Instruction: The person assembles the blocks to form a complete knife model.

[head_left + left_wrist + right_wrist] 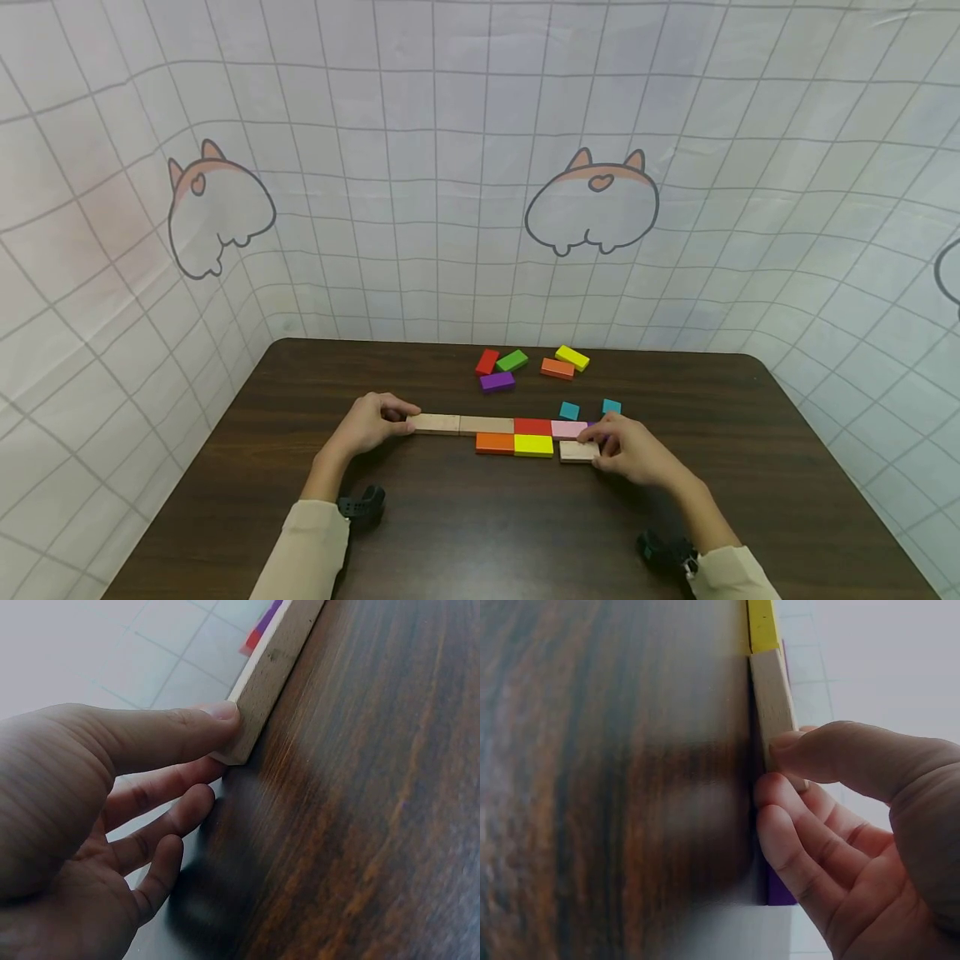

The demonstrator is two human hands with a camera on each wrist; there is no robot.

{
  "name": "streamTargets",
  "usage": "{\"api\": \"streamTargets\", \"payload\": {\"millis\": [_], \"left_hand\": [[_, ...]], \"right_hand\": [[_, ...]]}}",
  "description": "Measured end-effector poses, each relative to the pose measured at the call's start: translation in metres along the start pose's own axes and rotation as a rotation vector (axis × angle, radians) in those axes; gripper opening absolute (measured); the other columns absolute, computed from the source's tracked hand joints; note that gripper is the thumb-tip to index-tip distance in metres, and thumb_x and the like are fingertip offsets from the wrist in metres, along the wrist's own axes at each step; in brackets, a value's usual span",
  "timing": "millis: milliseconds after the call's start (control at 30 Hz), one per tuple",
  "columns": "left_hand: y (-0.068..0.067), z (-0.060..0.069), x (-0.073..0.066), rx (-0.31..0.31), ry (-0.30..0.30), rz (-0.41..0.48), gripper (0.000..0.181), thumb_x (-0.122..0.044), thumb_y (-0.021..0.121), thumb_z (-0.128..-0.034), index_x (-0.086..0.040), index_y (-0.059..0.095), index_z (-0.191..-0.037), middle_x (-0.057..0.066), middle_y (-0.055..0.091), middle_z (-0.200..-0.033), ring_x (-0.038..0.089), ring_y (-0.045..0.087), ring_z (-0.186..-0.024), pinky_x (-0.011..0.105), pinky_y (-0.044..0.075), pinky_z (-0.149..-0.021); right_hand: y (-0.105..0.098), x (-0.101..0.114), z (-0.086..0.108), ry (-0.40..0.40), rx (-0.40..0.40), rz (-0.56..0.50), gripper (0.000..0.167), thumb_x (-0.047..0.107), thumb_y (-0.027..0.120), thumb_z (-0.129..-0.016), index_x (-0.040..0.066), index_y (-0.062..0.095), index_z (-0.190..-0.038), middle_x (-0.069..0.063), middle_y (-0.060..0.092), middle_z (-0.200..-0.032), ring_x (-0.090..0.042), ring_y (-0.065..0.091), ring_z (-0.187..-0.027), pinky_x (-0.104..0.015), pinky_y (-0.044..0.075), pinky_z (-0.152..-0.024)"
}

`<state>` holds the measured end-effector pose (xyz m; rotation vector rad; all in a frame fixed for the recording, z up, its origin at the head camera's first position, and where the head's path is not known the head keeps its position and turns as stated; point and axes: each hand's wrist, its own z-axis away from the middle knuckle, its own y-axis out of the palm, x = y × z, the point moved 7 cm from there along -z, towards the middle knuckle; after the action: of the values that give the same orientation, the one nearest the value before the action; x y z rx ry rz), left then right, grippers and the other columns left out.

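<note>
My left hand (369, 425) pinches the outer end of a plain wooden block (437, 424), with the thumb on its near side. That block begins a row that continues with a second plain block (486, 426), a red block (532, 427), a pink block (569, 430) and a purple block (780, 891) partly hidden by my right hand. In front lie an orange block (495, 443) and a yellow block (533, 446). My right hand (636, 450) pinches a short plain wooden block (576, 452) just right of the yellow one; in the right wrist view it looks slightly tilted.
Two small blue blocks (569, 411) lie behind the row's right part. Farther back are loose red (487, 362), green (512, 360), purple (497, 382), orange (557, 369) and yellow (572, 358) blocks. A gridded white curtain (480, 208) surrounds the dark table (480, 533).
</note>
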<state>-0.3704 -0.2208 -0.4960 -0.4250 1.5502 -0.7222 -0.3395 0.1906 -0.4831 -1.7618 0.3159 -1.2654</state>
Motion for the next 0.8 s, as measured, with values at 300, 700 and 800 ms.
{"api": "streamTargets", "payload": {"millis": [300, 700, 800], "left_hand": [[-0.0001, 0.0003, -0.0001, -0.004, 0.001, -0.003, 0.023, -0.018, 0.082, -0.0880, -0.021, 0.081, -0.111, 0.001, 0.072, -0.102, 0.017, 0.055, -0.083, 0.033, 0.046, -0.072], [0.0002, 0.0001, 0.0010, -0.001, 0.010, 0.003, 0.023, -0.019, 0.082, -0.0875, -0.021, 0.081, -0.111, 0.000, 0.072, -0.102, 0.017, 0.055, -0.083, 0.033, 0.047, -0.072], [0.0000, -0.0002, 0.0003, -0.002, 0.014, 0.000, 0.023, -0.018, 0.082, -0.0875, -0.022, 0.081, -0.111, 0.001, 0.072, -0.103, 0.017, 0.056, -0.083, 0.033, 0.047, -0.072]], "right_hand": [[0.0003, 0.0037, 0.0010, -0.007, -0.008, 0.010, 0.027, 0.004, 0.076, -0.088, 0.013, 0.075, -0.114, -0.006, 0.059, -0.100, -0.006, 0.055, -0.073, -0.022, 0.051, -0.069], [-0.0014, 0.0010, 0.0006, 0.031, -0.032, 0.054, 0.023, 0.008, 0.078, -0.088, 0.013, 0.076, -0.110, 0.002, 0.060, -0.086, -0.006, 0.051, -0.068, -0.022, 0.046, -0.062], [-0.0017, 0.0029, -0.0007, 0.020, -0.043, 0.056, 0.022, 0.008, 0.078, -0.088, 0.012, 0.076, -0.110, 0.004, 0.059, -0.083, -0.006, 0.050, -0.067, -0.022, 0.045, -0.062]]}}
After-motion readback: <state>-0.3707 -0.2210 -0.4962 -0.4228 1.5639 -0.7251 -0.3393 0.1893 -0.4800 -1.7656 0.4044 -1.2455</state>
